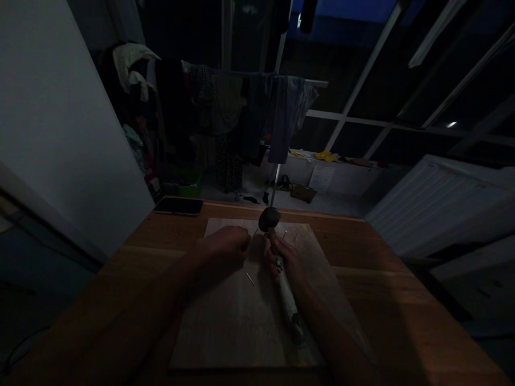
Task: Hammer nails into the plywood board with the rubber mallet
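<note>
From the head view, in dim light, the right hand (292, 260) grips a hammer (286, 292) close below its head, over a pale board (241, 327) on a wooden table (362, 257); the left hand (229, 244) is curled nearby, whether around anything I cannot tell. A loose nail (250, 279) lies on the board between them and could roll if knocked, while a careless swing might catch the left fingers. Tabletop lies open rightward; the far edge is near, with a phone (179, 206) at its left corner.

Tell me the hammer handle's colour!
The handle is mostly whitish with dark patches; see the head view.
</note>
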Available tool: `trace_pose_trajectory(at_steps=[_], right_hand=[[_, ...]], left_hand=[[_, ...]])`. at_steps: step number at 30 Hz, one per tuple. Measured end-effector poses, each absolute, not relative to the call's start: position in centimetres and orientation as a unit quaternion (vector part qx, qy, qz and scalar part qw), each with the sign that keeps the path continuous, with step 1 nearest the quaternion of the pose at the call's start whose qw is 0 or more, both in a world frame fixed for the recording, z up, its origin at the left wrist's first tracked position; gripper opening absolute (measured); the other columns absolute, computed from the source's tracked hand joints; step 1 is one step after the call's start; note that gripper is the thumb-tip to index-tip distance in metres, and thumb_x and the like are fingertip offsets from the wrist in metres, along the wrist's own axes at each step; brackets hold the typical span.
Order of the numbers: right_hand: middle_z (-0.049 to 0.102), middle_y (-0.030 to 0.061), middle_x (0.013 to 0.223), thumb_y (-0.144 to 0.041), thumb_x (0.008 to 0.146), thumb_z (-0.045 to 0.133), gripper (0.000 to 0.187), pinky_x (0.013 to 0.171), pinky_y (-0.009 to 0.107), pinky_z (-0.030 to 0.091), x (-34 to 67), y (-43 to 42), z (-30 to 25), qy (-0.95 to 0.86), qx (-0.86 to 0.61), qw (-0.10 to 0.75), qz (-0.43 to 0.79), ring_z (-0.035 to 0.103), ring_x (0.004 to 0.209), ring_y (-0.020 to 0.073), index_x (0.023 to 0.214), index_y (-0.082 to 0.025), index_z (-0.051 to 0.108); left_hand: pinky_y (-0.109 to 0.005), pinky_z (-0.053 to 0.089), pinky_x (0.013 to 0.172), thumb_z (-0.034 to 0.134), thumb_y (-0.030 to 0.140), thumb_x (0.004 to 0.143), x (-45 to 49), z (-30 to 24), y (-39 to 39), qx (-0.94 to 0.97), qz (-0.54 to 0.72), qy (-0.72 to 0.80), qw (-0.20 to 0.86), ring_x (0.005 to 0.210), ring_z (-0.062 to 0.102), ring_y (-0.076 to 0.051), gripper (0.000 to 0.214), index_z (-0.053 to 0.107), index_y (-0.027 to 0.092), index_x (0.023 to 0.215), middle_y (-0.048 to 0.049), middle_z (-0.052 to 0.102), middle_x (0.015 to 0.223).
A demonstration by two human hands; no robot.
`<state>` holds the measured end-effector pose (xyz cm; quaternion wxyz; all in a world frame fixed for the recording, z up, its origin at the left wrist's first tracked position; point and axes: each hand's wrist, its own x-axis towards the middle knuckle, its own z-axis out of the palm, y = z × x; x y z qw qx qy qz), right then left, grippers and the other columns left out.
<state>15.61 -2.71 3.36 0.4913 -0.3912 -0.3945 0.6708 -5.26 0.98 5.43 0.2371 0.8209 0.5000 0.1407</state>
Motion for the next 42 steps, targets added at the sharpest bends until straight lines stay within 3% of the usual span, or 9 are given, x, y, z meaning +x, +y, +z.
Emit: trace_pose_trajectory(at_steps=[5,12,17,31,42], right_hand=[[0.059,-0.0089,0.054,-0.057,0.073,0.08,0.055,0.023,0.016,0.034,15.5,-2.7,3.1,-0.38,-0.391,0.495,0.676,0.046,0.028,0.0077,0.11,-0.019,0.064],[0.059,-0.0088,0.055,-0.056,0.071,0.081,0.054,0.023,0.016,0.035,15.4,-2.9,3.5,-0.386,-0.397,0.494,0.67,0.046,0.028,0.0076,0.106,-0.019,0.064],[0.059,-0.009,0.056,-0.057,0.07,0.081,0.056,0.023,0.018,0.037,15.5,-3.0,4.0,-0.4,-0.403,0.481,0.669,0.047,0.029,0.0081,0.106,-0.019,0.063],[0.059,-0.0075,0.056,-0.057,0.074,0.079,0.043,0.024,0.018,0.037,15.6,-2.9,3.7,-0.412,-0.401,0.474,0.667,0.047,0.029,0.0077,0.086,-0.02,0.059],[0.059,-0.0082,0.055,-0.055,0.073,0.079,0.048,0.024,0.016,0.035,15.4,-3.1,3.7,-0.406,-0.393,0.478,0.673,0.046,0.029,0.0074,0.1,-0.019,0.065]], left_hand=[[-0.029,0.038,0.064,0.058,0.033,0.088,-7.3,5.3,3.2,0.804,0.157,0.539,0.195,0.074,0.057,-0.019,0.017,0.069,0.02,0.091,-0.0052,0.069,0.088],[-0.031,0.041,0.07,0.053,0.027,0.094,-6.9,4.6,3.4,0.83,0.199,0.49,0.178,0.079,0.06,-0.02,0.019,0.071,0.021,0.099,-0.0059,0.07,0.094],[-0.03,0.04,0.07,0.052,0.023,0.094,-6.5,5.3,3.1,0.856,0.16,0.468,0.149,0.075,0.056,-0.019,0.023,0.071,0.019,0.081,-0.0079,0.067,0.093],[-0.03,0.041,0.069,0.052,0.016,0.091,-5.7,5.5,2.9,0.867,0.157,0.455,0.133,0.076,0.057,-0.018,0.021,0.071,0.018,0.082,-0.0083,0.067,0.095],[-0.031,0.044,0.074,0.051,0.017,0.093,-5.5,5.3,2.9,0.866,0.142,0.458,0.138,0.08,0.057,-0.018,0.02,0.069,0.018,0.083,-0.0089,0.065,0.099]])
